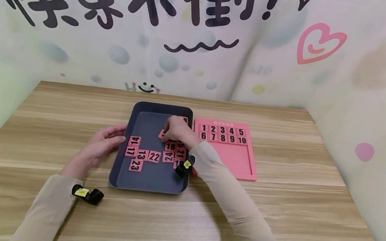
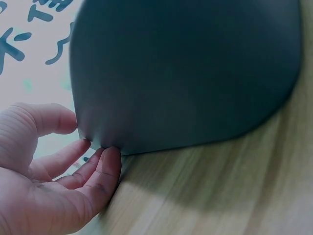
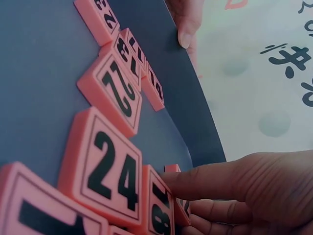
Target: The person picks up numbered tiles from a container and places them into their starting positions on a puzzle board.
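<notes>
Pinching now, with the right hand (image 1: 178, 130), a small number tile (image 1: 162, 134), clamped between thumb and fingers, just past the middle of the tray (image 1: 154, 177) towards the far right corner. Too covered to read! Close by, tile 18 (image 1: 170, 146) and tile 24 (image 1: 168, 157). Across at the left edge with the left hand (image 1: 104, 142), thumb apart from fingers, merely resting there. Beyond the right edge, the pink board (image 1: 235, 157), showing 1 to 10. Danger here? Snagging tile 18 through tight packing, dropping the tile through shallow fingertip contact, or skidding the tray through too light a left-hand touch.
</notes>
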Demonstrator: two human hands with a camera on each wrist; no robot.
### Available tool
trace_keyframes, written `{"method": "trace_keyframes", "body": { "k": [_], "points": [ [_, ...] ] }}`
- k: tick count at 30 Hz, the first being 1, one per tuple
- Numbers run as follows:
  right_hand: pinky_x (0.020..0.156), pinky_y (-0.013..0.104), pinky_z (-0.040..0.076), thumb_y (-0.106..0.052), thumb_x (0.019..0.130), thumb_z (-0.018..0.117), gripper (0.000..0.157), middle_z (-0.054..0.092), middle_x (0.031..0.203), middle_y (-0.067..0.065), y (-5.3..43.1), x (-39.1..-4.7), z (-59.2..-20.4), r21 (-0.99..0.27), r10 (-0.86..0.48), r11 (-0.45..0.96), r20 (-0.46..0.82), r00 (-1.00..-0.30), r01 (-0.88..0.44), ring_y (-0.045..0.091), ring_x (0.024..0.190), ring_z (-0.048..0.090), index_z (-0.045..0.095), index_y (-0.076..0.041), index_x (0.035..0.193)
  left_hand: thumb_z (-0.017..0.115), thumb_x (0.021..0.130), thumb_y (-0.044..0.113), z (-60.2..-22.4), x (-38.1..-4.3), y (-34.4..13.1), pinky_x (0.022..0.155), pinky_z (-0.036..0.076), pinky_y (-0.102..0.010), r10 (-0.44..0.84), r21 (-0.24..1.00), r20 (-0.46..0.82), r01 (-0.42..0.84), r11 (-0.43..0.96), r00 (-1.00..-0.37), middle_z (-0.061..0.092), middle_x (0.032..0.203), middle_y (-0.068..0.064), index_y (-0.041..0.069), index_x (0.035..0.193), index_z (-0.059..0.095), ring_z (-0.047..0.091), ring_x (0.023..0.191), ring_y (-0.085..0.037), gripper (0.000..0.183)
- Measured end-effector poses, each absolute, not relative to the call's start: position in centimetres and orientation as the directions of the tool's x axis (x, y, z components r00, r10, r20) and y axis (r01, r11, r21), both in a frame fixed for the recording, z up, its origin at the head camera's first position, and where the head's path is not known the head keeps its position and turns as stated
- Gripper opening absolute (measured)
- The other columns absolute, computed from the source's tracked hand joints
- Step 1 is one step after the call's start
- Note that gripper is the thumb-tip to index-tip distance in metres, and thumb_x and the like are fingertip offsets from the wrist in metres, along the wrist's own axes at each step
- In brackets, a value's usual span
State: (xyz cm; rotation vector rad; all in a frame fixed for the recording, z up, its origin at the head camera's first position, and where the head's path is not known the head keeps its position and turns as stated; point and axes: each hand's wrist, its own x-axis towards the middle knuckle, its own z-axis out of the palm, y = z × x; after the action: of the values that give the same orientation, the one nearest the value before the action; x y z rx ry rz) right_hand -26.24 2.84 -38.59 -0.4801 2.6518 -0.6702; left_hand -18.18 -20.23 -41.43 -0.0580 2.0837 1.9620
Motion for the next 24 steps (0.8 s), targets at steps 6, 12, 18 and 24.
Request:
{"method": "trace_keyframes", "body": {
  "k": [6,12,18,24],
  "points": [
    [0.064,0.025,0.046,-0.015,0.077,0.077,0.024,0.061,0.089,0.006,3.0,-26.2,-38.4,-0.522,-0.44,0.805,-0.208,-0.873,-0.282,0.017,0.075,0.054,0.065,-0.005,0.095,0.052,0.094,0.005,-41.6,-18.4,-20.2,0.082,0.047,-0.017,0.158,0.974,-0.222,-0.213,0.072,-0.962,0.04,0.137,-0.023,-0.007,0.142,0.029,0.054,0.099,-0.001,0.055],
    [0.067,0.025,0.045,-0.013,0.079,0.075,0.026,0.059,0.09,0.006,3.5,-25.8,-36.9,-0.613,-0.494,0.717,-0.112,-0.862,-0.331,0.017,0.08,0.052,0.064,-0.004,0.101,0.053,0.093,0.004,-41.7,-18.4,-20.2,0.082,0.047,-0.017,0.167,0.977,-0.21,-0.202,0.061,-0.963,0.043,0.134,-0.02,-0.009,0.142,0.028,0.055,0.099,-0.001,0.056],
    [0.069,0.023,0.045,-0.011,0.078,0.074,0.028,0.057,0.093,0.006,4.5,-25.0,-35.2,-0.647,-0.514,0.657,-0.008,-0.858,-0.388,0.018,0.082,0.051,0.065,-0.005,0.104,0.052,0.094,0.005,-41.5,-18.4,-20.3,0.082,0.047,-0.016,0.167,0.975,-0.218,-0.209,0.07,-0.961,0.038,0.138,-0.025,-0.008,0.143,0.027,0.054,0.099,0.0,0.056],
    [0.071,0.025,0.044,-0.01,0.079,0.073,0.028,0.056,0.093,0.006,6.2,-24.2,-34.5,-0.666,-0.529,0.622,0.03,-0.848,-0.412,0.021,0.084,0.051,0.063,-0.004,0.104,0.052,0.093,0.005,-41.4,-18.3,-20.3,0.082,0.047,-0.016,0.161,0.975,-0.218,-0.21,0.068,-0.963,0.044,0.133,-0.019,-0.008,0.142,0.028,0.054,0.098,0.0,0.056]
  ]
}}
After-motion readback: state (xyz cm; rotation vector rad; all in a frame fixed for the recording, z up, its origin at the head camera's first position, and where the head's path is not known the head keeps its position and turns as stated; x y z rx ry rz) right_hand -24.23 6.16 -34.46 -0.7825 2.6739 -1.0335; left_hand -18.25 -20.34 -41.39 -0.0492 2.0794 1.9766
